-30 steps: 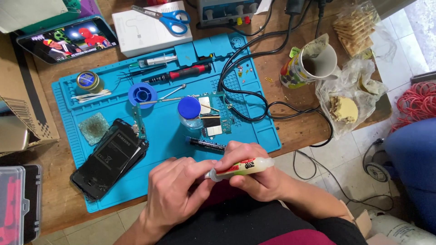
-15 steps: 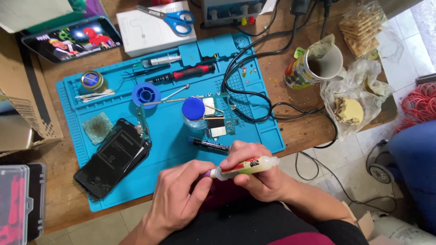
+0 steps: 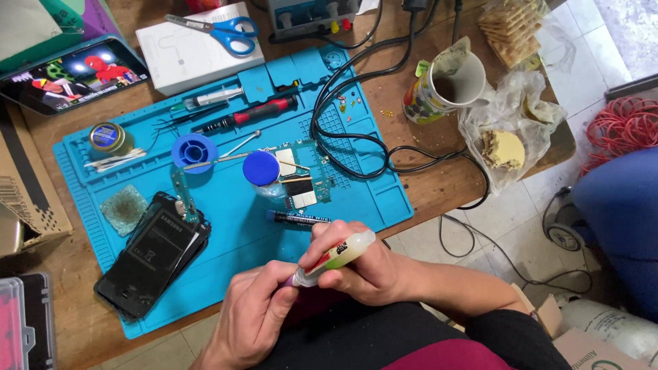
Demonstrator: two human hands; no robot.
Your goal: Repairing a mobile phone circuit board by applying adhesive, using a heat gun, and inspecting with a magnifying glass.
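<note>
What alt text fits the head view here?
Two bare hands hold a small glue tube over a blue work mat: the right hand grips its body, the left hand pinches its tip. An opened black phone lies left.

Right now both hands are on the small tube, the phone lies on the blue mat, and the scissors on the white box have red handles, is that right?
One detail is off: the scissors have blue handles, not red, as the head view shows. The rest stands: the left hand and right hand are on the tube, the phone lies on the mat, and the scissors rest on the white box.
</note>
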